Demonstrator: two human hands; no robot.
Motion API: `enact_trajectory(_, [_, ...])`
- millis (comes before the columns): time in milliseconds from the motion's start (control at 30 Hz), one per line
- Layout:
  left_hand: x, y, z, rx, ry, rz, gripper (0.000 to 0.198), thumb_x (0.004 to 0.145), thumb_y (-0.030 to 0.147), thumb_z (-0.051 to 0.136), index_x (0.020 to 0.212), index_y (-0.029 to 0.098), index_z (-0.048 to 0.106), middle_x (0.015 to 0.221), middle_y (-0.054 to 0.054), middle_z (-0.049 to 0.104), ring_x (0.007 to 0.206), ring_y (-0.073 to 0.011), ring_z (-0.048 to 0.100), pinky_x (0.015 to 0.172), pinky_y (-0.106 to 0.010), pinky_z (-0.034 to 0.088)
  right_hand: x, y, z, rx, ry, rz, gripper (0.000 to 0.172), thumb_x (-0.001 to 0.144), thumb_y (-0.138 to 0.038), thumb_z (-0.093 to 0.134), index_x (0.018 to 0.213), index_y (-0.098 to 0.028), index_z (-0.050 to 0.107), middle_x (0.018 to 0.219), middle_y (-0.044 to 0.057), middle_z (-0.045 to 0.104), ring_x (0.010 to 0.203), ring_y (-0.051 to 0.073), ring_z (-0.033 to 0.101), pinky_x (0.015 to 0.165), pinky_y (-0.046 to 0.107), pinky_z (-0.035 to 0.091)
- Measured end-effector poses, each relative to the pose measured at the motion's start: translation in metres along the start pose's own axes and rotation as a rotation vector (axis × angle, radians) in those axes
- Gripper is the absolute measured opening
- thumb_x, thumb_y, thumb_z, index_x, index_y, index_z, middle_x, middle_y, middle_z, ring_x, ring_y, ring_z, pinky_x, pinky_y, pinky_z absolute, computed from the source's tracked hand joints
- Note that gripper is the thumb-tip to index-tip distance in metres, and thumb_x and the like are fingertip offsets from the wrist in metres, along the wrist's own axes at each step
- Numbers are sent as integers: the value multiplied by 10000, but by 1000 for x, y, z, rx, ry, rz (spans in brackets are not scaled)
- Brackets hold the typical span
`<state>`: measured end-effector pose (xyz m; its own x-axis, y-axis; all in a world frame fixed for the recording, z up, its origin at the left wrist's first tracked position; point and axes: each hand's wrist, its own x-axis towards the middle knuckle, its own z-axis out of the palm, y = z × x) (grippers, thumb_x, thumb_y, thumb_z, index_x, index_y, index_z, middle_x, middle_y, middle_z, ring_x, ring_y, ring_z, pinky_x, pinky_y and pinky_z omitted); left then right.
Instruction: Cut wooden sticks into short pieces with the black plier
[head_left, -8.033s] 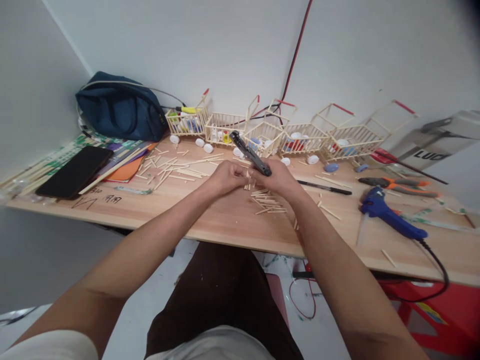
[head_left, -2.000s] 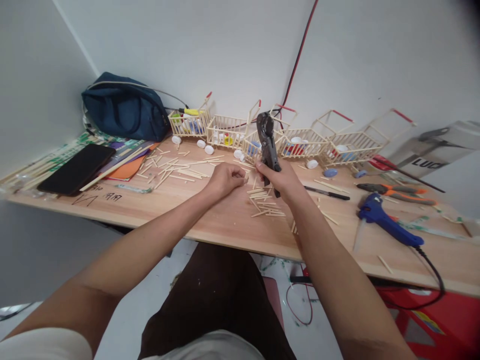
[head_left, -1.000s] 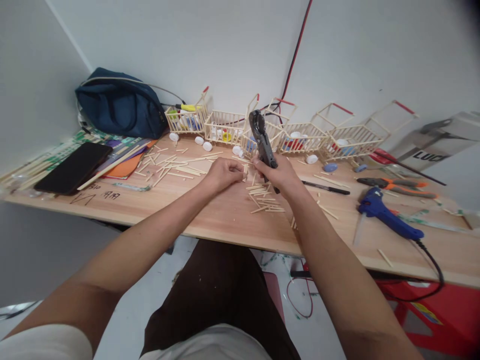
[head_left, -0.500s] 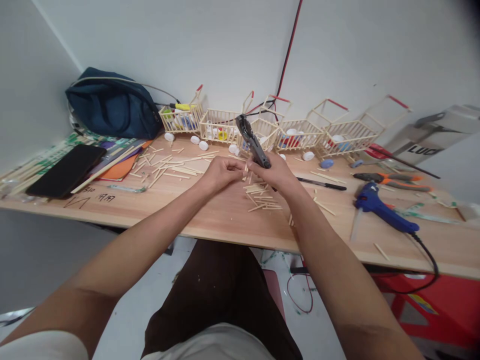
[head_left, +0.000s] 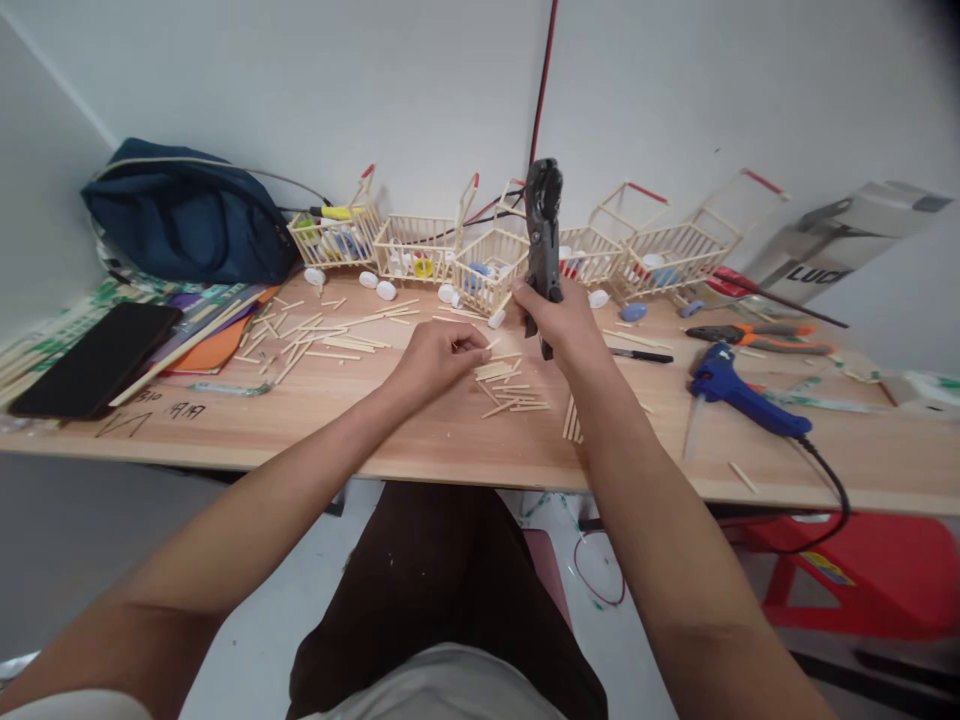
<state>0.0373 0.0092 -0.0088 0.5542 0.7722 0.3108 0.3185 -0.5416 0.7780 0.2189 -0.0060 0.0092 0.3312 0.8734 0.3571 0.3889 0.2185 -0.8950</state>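
Note:
My left hand (head_left: pixel 441 355) is closed in a pinch just above the desk, with the tip of a short wooden stick (head_left: pixel 493 345) showing at its fingertips. To its right, my right hand (head_left: pixel 571 318) grips a black hand cutter (head_left: pixel 541 230), which stands nearly upright; whether its jaws are closed I cannot tell. Below the hands lies a pile of short cut sticks (head_left: pixel 517 395). A longer stick bundle (head_left: pixel 572 420) is partly hidden by my right forearm. Behind the cutter, a miniature wooden cart (head_left: pixel 491 265) is partly covered.
More little stick carts (head_left: pixel 420 245) line the wall. At left are a blue bag (head_left: pixel 195 215), a black phone (head_left: pixel 97 358) and loose sticks (head_left: pixel 315 340). A blue glue gun (head_left: pixel 750 395), orange-handled pliers (head_left: pixel 765 337) and a black pen (head_left: pixel 641 355) lie at right.
My right hand has lifted away from my left, and the cutter has swung from tilted to nearly upright. The left hand keeps its pinch. The view has shifted slightly right.

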Motion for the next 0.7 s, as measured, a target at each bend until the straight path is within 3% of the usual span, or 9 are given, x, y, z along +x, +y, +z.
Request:
enact_trajectory(267, [-3, -3, 9, 349, -82, 254, 44, 793, 191, 668, 819, 157, 680, 724, -16, 641, 716, -147, 544, 674, -256, 378, 4, 3, 2, -16, 61, -18, 264, 774, -458, 595, 740, -201, 548, 622, -10, 500, 600, 140, 507, 565, 276, 420])
enact_trajectory(533, [-5, 4, 18, 503, -156, 391, 80, 859, 186, 602, 814, 149, 657, 807, -67, 636, 857, -204, 547, 761, -304, 421, 5, 5, 3, -64, 73, -26, 255, 775, -460, 566, 715, -214, 536, 616, -10, 479, 644, 159, 513, 593, 286, 421])
enact_trajectory(700, [-5, 6, 23, 558, -205, 401, 138, 889, 218, 565, 834, 149, 672, 854, -87, 644, 900, -221, 543, 783, -322, 433, 5, 5, 3, -48, 69, -43, 240, 771, -452, 564, 761, -212, 562, 648, -5, 509, 678, 168, 531, 620, 292, 416])
